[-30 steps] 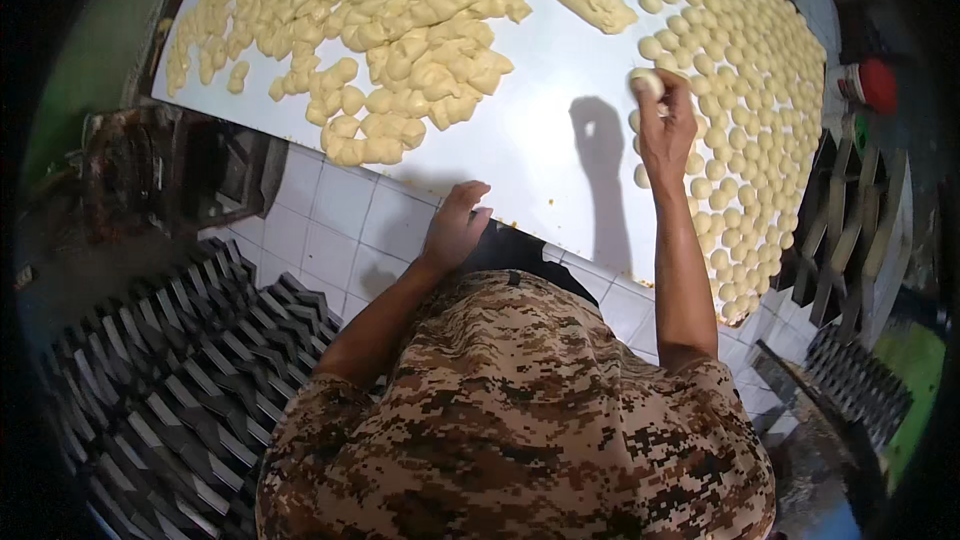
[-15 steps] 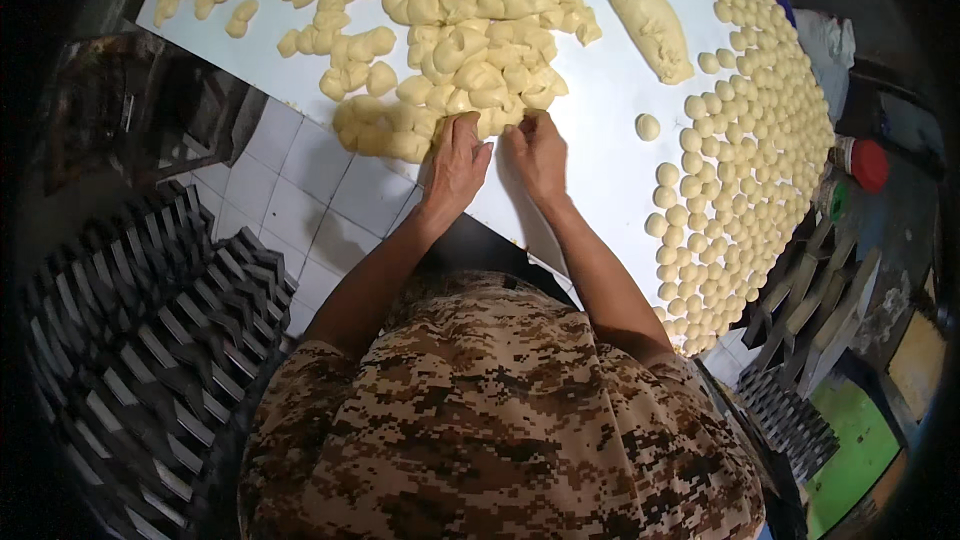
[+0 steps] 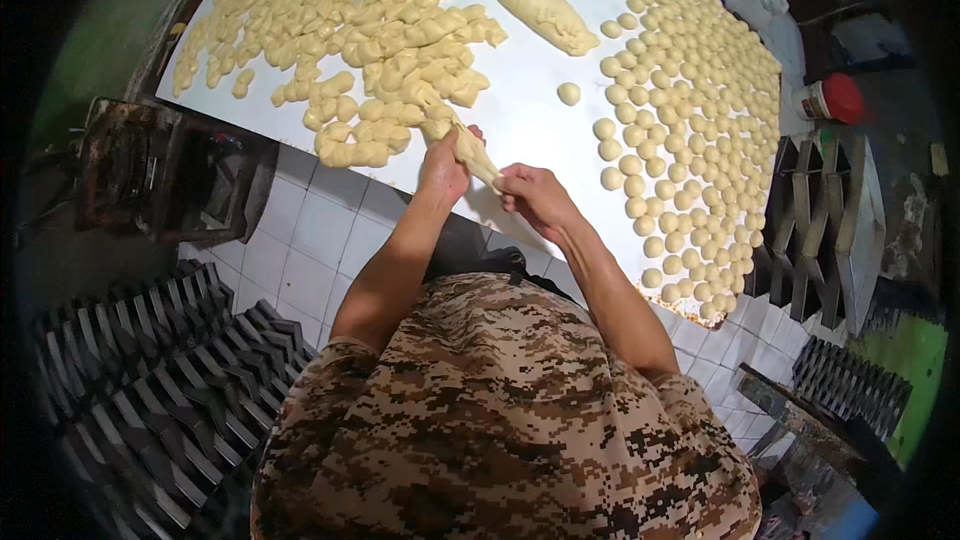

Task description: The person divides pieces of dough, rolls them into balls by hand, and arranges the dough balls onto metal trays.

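A stretched strand of pale dough (image 3: 478,160) runs from the heap of irregular dough pieces (image 3: 380,60) down toward the lower right. My left hand (image 3: 445,170) grips it near the heap, at the front edge of the white table (image 3: 530,130). My right hand (image 3: 535,200) pinches the strand's lower end between thumb and fingers. A single dough ball (image 3: 568,93) sits beyond my right hand, and many round dough balls (image 3: 680,120) cover the table's right side. A long dough log (image 3: 545,15) lies at the back.
Dark stacked metal pans or moulds (image 3: 170,410) stand at the lower left, with more metal pieces (image 3: 820,220) at the right. A dark metal structure (image 3: 130,170) is beside the table's left end. A red-lidded container (image 3: 840,98) stands at the right, above the tiled floor (image 3: 300,250).
My right hand moved from among the balls to the dough heap, then rightward, pulling out a strand. My left hand rose onto the heap and now grips that strand. A lone ball has appeared left of the rows.
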Demonstrator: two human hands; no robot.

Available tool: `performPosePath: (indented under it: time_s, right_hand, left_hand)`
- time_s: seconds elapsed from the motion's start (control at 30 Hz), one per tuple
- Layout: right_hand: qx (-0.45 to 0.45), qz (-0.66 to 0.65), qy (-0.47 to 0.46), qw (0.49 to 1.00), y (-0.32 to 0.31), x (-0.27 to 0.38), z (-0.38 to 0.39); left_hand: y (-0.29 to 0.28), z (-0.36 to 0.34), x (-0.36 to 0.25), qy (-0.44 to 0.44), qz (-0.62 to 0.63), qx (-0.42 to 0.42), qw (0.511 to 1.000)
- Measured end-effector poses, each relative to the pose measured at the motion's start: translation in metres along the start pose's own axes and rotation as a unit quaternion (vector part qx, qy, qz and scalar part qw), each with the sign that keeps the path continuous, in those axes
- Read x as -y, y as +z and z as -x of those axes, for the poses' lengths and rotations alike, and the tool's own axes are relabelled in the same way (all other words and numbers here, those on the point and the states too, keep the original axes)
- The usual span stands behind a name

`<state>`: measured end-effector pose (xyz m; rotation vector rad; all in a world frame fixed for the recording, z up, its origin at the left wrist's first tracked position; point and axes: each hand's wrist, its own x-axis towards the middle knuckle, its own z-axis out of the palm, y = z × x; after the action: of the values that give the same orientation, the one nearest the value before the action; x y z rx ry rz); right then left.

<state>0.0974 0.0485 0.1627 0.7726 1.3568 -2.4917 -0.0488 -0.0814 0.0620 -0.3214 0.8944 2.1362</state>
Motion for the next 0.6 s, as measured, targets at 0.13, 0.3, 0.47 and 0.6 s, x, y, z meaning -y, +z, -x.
performPosePath:
  time_s: [0.13, 0.3, 0.47, 0.6]
  right_hand:
    - [-0.105, 0.022, -0.059, 0.992, -0.055, -0.01, 0.078]
    - [-0.217, 0.066, -0.169, 0.959, -0.078, -0.048, 0.1]
    - [-0.133, -0.076, -0.12, 0.981, -0.079, -0.066, 0.104]
    - [-0.191, 0.069, -0.206, 0.957, -0.055, -0.049, 0.088]
  left_hand:
    - [0.038, 0.059, 0.043, -0.08, -0.044, 0.036, 0.995]
    - [0.048, 0.104, 0.099, -0.098, -0.013, 0.121, 0.988]
    - [0.075, 0.117, 0.052, -0.037, -0.144, 0.162, 0.976]
    - [0.1, 0.126, 0.001, 0.014, -0.298, 0.164, 0.94]
